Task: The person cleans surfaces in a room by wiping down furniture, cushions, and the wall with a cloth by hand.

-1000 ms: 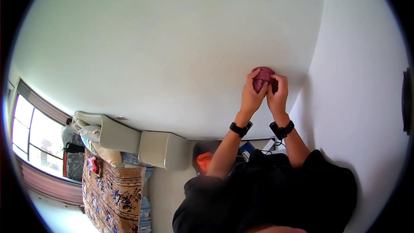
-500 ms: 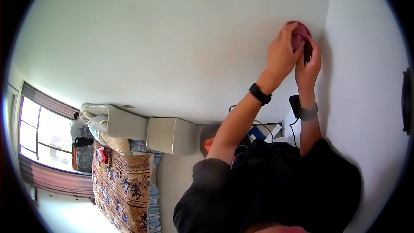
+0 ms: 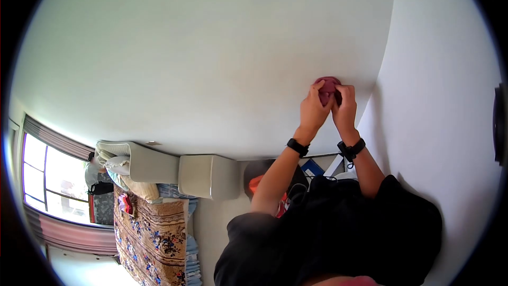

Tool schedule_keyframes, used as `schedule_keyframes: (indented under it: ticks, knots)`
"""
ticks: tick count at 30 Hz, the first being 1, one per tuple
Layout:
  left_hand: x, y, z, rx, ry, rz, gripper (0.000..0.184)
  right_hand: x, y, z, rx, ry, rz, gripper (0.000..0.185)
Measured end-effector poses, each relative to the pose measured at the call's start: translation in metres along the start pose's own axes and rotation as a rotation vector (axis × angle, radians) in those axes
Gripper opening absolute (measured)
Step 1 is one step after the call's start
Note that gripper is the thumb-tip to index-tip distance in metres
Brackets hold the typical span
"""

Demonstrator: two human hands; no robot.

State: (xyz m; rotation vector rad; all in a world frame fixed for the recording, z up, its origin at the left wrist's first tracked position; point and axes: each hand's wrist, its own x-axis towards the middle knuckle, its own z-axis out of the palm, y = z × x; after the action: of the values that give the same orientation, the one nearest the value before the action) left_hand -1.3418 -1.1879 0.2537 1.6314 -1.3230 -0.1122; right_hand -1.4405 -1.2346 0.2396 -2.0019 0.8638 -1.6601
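Both hands meet on a maroon, soft-looking cloth item (image 3: pixel 329 83) with a rounded upper edge, held up in front of the pale wall. My left hand (image 3: pixel 314 110) grips its left side, fingers curled over the front. On the other side, my right hand (image 3: pixel 345 107) pinches the right edge with bent fingers. A darker fold shows beside the right fingers. The exact kind of item is unclear, and the palms hide its lower part. Black bands (image 3: pixel 298 148) circle both wrists.
The pale wall (image 3: pixel 211 63) meets a second wall (image 3: pixel 439 74) at a corner on the right. At left are a bed with a patterned cover (image 3: pixel 153 233), a beige bedside cabinet (image 3: pixel 203 177) and a window (image 3: pixel 55 172). An orange item (image 3: pixel 255 184) lies behind my left arm.
My hands and the maroon cloth item have moved down and left in the view, to chest-front centre. The view itself has shifted slightly. Both hands still hold the item.
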Motion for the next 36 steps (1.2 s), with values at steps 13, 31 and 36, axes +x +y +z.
schedule_keyframes:
  ticks: [13,31,36]
  knots:
    - [0.075,0.089,-0.124,-0.102,0.251,0.137,0.050,0.119,-0.106,0.011,0.213,-0.003,-0.225,0.038]
    - [-0.017,-0.057,-0.093,-0.303,0.363,-0.159,0.041,0.016,-0.072,0.060,0.099,-0.439,-0.212,0.029]
    - [0.020,0.041,-0.123,-0.369,0.428,-0.073,0.037,0.069,-0.114,0.036,0.173,-0.299,-0.280,0.032]
